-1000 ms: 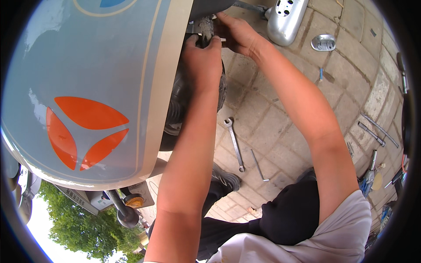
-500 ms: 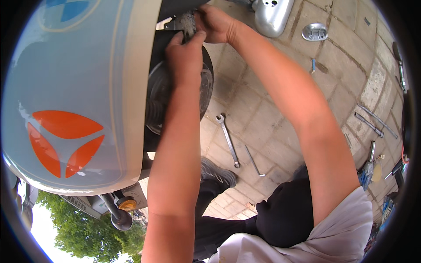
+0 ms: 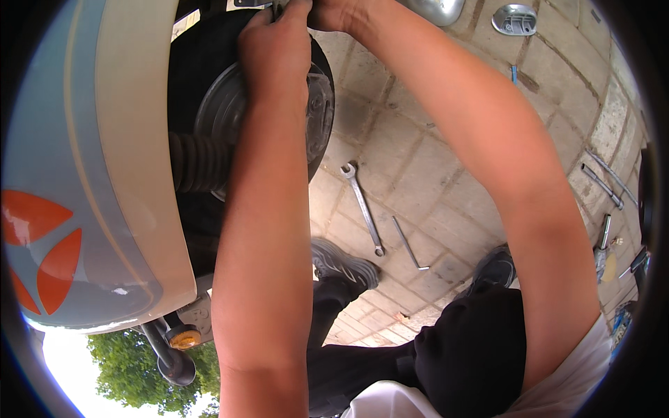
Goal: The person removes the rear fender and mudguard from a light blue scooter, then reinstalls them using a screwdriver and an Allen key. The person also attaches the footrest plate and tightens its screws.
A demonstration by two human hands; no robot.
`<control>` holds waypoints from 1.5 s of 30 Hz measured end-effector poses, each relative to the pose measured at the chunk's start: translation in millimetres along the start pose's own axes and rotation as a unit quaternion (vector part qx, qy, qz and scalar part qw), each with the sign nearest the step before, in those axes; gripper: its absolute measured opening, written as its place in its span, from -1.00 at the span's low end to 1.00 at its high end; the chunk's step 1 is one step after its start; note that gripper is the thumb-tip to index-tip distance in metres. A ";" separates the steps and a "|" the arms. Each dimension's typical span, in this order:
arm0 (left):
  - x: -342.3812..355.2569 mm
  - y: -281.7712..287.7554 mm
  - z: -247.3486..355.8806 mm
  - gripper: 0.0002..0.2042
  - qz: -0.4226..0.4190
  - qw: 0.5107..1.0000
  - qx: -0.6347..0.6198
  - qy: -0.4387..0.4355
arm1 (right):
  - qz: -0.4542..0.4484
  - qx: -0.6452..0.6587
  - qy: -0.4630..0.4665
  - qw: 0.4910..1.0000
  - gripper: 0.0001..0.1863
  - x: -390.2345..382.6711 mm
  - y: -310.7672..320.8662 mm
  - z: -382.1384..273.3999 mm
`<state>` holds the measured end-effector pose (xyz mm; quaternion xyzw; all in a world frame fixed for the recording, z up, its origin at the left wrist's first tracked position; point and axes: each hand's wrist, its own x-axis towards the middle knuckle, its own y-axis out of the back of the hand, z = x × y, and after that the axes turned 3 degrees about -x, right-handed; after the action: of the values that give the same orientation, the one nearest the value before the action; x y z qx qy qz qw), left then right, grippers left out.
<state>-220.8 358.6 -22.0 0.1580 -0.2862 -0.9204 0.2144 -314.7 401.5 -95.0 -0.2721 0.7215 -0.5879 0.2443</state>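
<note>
My left hand (image 3: 275, 49) is closed at the top of the scooter's black wheel (image 3: 195, 70), its fingertips at a small metal part cut by the upper edge; what it grips is unclear. My right hand (image 3: 338, 15) is just right of it at the same part, its fingers mostly hidden. Below them are a dusty round hub cover (image 3: 317, 111) and a ribbed rubber bellows (image 3: 191, 160), partly behind my left forearm. The scooter's blue-grey and cream body panel (image 3: 125, 174) with orange shapes stands at the left.
On the paving lie a combination wrench (image 3: 364, 209), a hex key (image 3: 408, 244), socket tools (image 3: 603, 184) at the right, a silver bracket (image 3: 514, 21) and a larger silver housing (image 3: 435, 8). My shoes (image 3: 345, 268) are below. A turn lamp (image 3: 185, 338) is under the body panel.
Both hands have shifted up and a little left in the picture, toward the upper edge. The view has moved, showing more of the wheel, hub cover and bellows and less of the orange shapes.
</note>
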 end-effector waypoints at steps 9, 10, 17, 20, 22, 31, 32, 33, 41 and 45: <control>5.1 -2.0 2.5 -0.71 0.032 0.999 -0.024 -0.025 | 0.179 -0.288 0.081 0.937 -0.65 26.1 -4.0 6.3; 6.1 -1.2 1.2 -0.72 0.045 0.998 -0.032 -0.030 | 0.186 -0.415 0.087 0.886 -0.66 28.9 -1.5 7.2; 12.7 0.9 -1.2 -0.71 0.051 0.993 -0.102 -0.027 | 0.249 -0.580 0.172 0.756 -0.71 28.2 -8.1 6.1; 9.6 3.4 -0.2 -0.75 0.026 0.995 -0.092 -0.008 | 0.187 -0.350 0.109 0.911 -0.69 13.9 -4.1 0.3; 7.8 4.9 0.0 -0.74 0.016 0.997 -0.075 0.003 | 0.129 -0.297 0.086 0.942 -0.64 0.1 1.5 -4.7; 4.2 4.1 2.4 -0.72 -0.009 0.993 -0.113 -0.020 | 0.188 -0.411 0.028 0.892 -0.55 -68.9 -15.0 -14.2; 3.2 2.8 2.7 -0.72 -0.013 0.993 -0.117 -0.027 | 0.187 -0.432 0.020 0.882 -0.55 -73.6 -17.7 -14.7; 2.6 1.9 3.1 -0.72 -0.010 0.992 -0.122 -0.028 | 0.189 -0.458 0.007 0.869 -0.56 -76.8 -20.6 -14.5; 12.4 2.9 -0.3 -0.66 0.065 0.987 -0.145 -0.007 | 0.221 -0.386 0.040 0.895 -0.47 -74.3 -36.4 -7.7; 14.7 5.3 -5.1 -0.63 0.067 0.991 -0.114 -0.014 | 0.200 -0.412 -0.015 0.889 -0.44 -64.6 -32.1 -10.8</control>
<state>-229.6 345.1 -25.4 0.1006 -0.1925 -0.9327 0.2878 -271.3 448.1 -59.3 -0.2067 0.9343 -0.1728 0.2335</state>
